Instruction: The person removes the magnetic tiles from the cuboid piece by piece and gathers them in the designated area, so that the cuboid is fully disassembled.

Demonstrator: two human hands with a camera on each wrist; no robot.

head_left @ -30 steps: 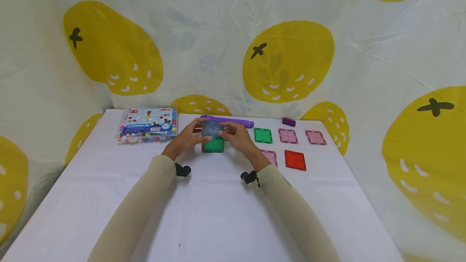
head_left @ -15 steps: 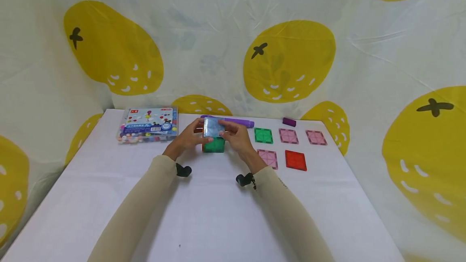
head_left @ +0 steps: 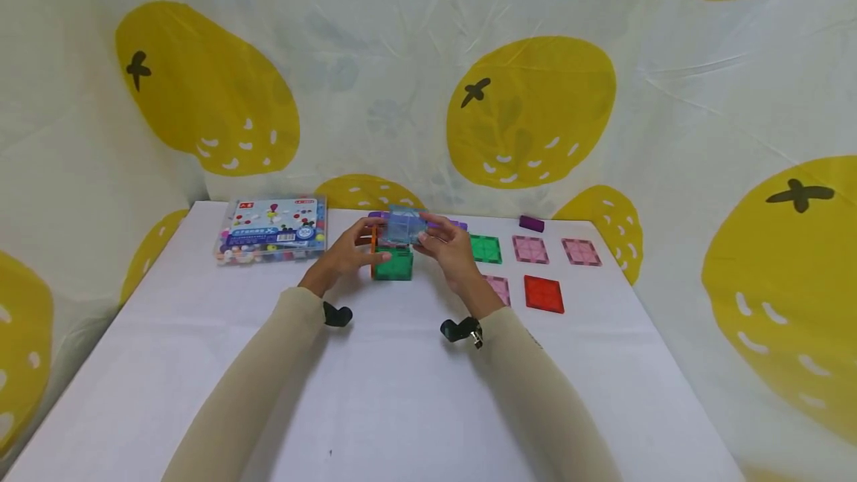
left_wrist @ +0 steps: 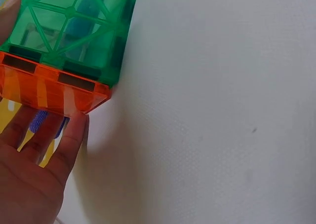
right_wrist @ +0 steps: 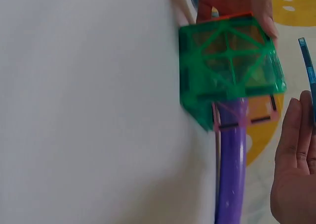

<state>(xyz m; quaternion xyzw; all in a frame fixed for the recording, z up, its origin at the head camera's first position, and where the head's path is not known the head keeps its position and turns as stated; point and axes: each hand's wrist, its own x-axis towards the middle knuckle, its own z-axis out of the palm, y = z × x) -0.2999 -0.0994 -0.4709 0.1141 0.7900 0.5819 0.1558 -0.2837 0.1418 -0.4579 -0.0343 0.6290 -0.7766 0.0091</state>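
My right hand (head_left: 455, 255) pinched the blue tile (head_left: 405, 227) just above the open-topped tile cube (head_left: 392, 265); my left hand (head_left: 344, 255), fingers relaxed, steadied the cube's orange side. Bead box (head_left: 271, 229) sat left of it.

Head view sits high and back, looking forward and down across the white tabletop (head_left: 402, 393) at both sleeves, with the lemon-print backdrop behind. Left wrist view is right in close, facing past the left hand (left_wrist: 29, 184) at the tile cube (left_wrist: 69, 46), whose green and orange walls fill the upper left corner. Right wrist view is just as near, from the opposite side, its right hand (right_wrist: 296, 174) at the frame's edge. All three share that cube (head_left: 393, 262) (right_wrist: 229, 70); the purple tube (right_wrist: 231, 164) just behind it shows in the right wrist view too.
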